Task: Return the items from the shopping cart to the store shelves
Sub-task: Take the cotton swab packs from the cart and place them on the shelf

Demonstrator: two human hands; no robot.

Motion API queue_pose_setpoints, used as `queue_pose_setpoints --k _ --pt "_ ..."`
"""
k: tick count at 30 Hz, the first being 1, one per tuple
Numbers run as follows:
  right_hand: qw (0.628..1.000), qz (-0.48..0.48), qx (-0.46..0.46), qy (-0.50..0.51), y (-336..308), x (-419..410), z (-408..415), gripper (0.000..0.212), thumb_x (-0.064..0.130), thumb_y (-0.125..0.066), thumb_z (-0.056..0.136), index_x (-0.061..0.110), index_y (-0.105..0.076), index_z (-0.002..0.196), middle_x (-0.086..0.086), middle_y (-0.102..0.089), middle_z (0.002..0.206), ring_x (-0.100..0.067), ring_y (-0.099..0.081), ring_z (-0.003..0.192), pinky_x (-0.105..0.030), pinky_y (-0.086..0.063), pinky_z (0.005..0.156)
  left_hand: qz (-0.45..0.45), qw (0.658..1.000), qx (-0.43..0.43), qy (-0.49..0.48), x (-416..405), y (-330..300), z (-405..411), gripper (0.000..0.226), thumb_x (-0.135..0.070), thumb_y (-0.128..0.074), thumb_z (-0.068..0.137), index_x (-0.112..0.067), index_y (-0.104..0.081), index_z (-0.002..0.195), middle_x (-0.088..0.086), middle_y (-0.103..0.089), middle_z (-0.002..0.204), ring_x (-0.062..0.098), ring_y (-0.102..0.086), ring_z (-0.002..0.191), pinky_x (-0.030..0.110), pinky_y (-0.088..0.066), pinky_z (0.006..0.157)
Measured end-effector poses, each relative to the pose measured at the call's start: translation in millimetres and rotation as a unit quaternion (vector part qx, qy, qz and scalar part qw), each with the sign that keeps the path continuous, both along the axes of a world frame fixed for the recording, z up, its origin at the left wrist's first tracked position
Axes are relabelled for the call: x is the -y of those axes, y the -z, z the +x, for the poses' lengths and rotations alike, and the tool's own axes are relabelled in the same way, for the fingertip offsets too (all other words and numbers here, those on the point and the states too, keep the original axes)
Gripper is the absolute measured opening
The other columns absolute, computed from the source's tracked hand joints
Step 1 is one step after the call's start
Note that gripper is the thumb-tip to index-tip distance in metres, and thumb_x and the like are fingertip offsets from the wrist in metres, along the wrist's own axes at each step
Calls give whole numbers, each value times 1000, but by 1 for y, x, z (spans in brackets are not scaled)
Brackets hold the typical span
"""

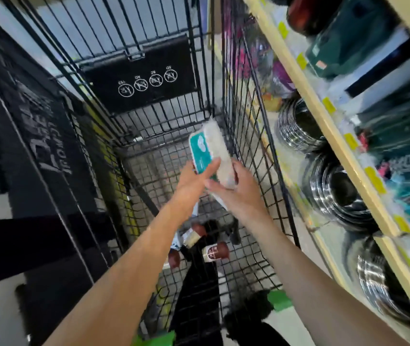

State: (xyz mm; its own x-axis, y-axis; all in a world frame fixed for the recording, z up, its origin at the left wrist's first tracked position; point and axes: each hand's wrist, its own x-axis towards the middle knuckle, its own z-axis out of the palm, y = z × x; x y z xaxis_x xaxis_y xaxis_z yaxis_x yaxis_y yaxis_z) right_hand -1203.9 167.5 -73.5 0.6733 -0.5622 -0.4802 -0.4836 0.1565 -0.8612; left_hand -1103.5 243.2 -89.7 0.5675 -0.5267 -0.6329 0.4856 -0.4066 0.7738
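Nearest, two bare arms reach out over the shopping cart [261, 156]. Low in the cart, under the arms, lie small bottles [215, 252] with dark red caps, and some dark things that are too blurry to tell.

A little farther, both hands hold one packet [210, 152] up in the air, inside the cart and close to its right wire wall. The packet is white and soft-looking with a teal label, and it stands tilted on end. The left hand [194, 181] holds it from the left, thumb lying over the label. The right hand [233, 188] wraps its fingers round the lower right side. So both hands are closed on the packet and neither is free.

Far in the cart is the black seat flap [139, 78] with round white signs.

On the right, past the wire wall, stand the store shelves [323, 116] with yellow price tags. They hold dark round coils and green boxes, all blurry.

I think the step now is to lift the packet out and find its place. To do it well, keep a firm but gentle hold so the soft packet is not squashed. Lift it high enough to clear the top wire. One hand could carry it, leaving the other free to make room on the shelf.
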Motion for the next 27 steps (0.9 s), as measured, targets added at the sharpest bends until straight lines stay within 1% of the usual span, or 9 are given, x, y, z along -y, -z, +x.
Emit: queue_pose_setpoints --k 2,4,8,10,12,14,20,24,27 --pt "993 -102 14 54 -16 8 -9 39 16 -80 81 18 -60 114 12 -67 92 10 -64 75 -10 -47 66 -32 999 -34 24 1 -8 -4 35 -45 -49 101 -16 -67 107 -1 -75 101 9 -70 83 28 -58 80" --pt "978 -200 15 65 -28 16 -21 36 16 -81 79 17 -63 110 6 -69 93 -5 -65 79 -20 -50 68 -24 999 -24 43 -5 -3 -1 42 -43 -39 105 -15 -69 100 -1 -74 97 8 -69 84 25 -56 78" --pt "939 -336 -29 59 -44 23 -42 40 22 -82 76 20 -65 111 7 -70 96 -12 -65 82 -29 -55 69 117 986 72 92 -38 50 16 22 8 -46 98 -5 -62 92 14 -65 94 9 -66 72 18 -51 60" --pt "924 -372 -40 75 -45 20 -49 39 23 -82 75 20 -65 110 7 -70 96 -13 -66 82 -29 -55 67 235 944 129 194 -62 90 23 24 6 -59 90 -8 -60 109 19 -62 112 19 -62 92 23 -53 74" --pt "916 -388 -56 86 -38 15 -55 37 24 -82 76 18 -64 108 5 -70 95 -13 -65 81 -26 -52 64 346 872 183 292 -81 116 21 58 -7 -72 81 -17 -52 134 9 -63 127 27 -61 114 33 -51 93" --pt "914 -391 -73 82 -26 10 -57 37 25 -82 77 15 -64 108 3 -70 94 -14 -65 80 -19 -49 61 370 821 242 361 -91 122 18 72 -18 -75 80 -22 -43 144 8 -62 132 30 -57 122 39 -49 100" --pt "924 -356 -140 29 13 -15 -51 38 28 -79 81 16 -60 112 4 -67 100 -13 -63 82 -30 -56 63 382 753 319 430 -83 146 21 79 -34 -80 81 -34 -38 148 5 -33 154 27 -32 143 48 -36 113" --pt "918 -343 -196 -24 38 -21 -44 44 32 -79 80 15 -61 117 -2 -70 106 -17 -68 86 -12 -51 56 369 696 356 502 -66 152 29 74 -38 -77 82 -30 -39 145 2 -41 150 26 -41 138 47 -34 112" --pt "912 -330 -240 -38 51 -19 -37 43 32 -81 79 15 -62 115 -2 -71 104 -15 -67 79 -19 -57 59 367 705 349 497 -55 157 42 75 -46 -77 80 -27 -41 143 0 -50 143 26 -50 131 45 -38 107"
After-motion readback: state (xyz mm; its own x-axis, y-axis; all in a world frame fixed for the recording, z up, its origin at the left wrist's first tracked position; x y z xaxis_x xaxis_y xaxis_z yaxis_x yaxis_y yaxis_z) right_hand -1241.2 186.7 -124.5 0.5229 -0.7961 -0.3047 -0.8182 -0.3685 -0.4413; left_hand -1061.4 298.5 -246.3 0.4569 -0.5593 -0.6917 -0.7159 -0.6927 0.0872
